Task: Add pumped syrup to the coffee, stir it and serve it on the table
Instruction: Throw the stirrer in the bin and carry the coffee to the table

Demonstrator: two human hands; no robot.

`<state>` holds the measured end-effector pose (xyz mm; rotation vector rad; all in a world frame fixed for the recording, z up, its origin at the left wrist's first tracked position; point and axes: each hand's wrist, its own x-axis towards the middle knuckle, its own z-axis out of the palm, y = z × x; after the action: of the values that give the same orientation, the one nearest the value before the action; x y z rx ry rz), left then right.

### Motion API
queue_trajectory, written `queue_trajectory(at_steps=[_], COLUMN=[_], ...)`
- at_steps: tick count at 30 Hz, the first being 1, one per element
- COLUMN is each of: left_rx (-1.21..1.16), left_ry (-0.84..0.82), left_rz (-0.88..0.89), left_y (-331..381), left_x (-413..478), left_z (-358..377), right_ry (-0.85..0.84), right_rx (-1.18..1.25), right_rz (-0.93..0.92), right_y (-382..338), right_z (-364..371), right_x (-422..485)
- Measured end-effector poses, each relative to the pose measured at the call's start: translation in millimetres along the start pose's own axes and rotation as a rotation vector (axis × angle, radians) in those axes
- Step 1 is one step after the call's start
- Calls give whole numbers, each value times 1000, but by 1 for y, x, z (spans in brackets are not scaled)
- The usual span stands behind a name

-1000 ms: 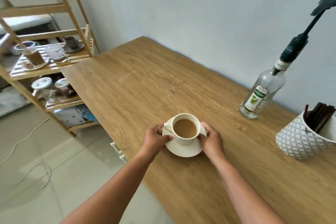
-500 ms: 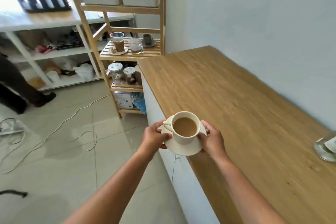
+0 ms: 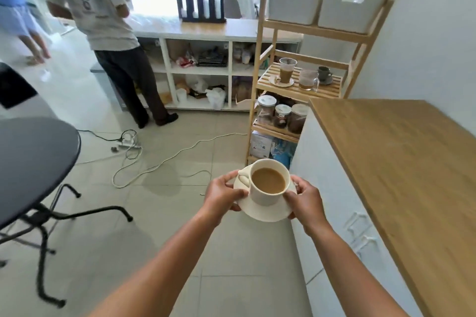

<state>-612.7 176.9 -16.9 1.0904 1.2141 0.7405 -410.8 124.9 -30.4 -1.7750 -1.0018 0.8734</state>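
A white cup of milky coffee (image 3: 268,183) stands on a white saucer (image 3: 265,212), carried in the air over the tiled floor, left of the wooden counter (image 3: 401,162). My left hand (image 3: 222,197) grips the saucer's left rim, thumb on top near the cup handle. My right hand (image 3: 301,199) grips the right rim. A dark round table (image 3: 33,159) on black legs stands at the left. The syrup bottle is out of view.
A wooden shelf rack (image 3: 304,90) with glasses, jars and white bins stands ahead beside the counter. Cables and a power strip (image 3: 128,147) lie on the floor. Two people stand at the back left by a white shelf unit (image 3: 201,64).
The cup and saucer have left the counter and now hang over the floor. My view has swung left, bringing the round table and the people into sight; the syrup bottle is gone from view.
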Motion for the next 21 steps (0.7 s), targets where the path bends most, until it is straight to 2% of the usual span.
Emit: queue_trajectory(at_steps=[9, 21], left_rx=[-108, -238], left_ry=[211, 544], left_rz=[10, 9], left_y=[-8, -24], left_x=[-21, -31], left_z=[-168, -334], right_ry=[-255, -579], right_rx=[49, -26], right_rz=[-60, -143], right_y=[-69, -135], right_z=[160, 354], right_x=[-13, 8])
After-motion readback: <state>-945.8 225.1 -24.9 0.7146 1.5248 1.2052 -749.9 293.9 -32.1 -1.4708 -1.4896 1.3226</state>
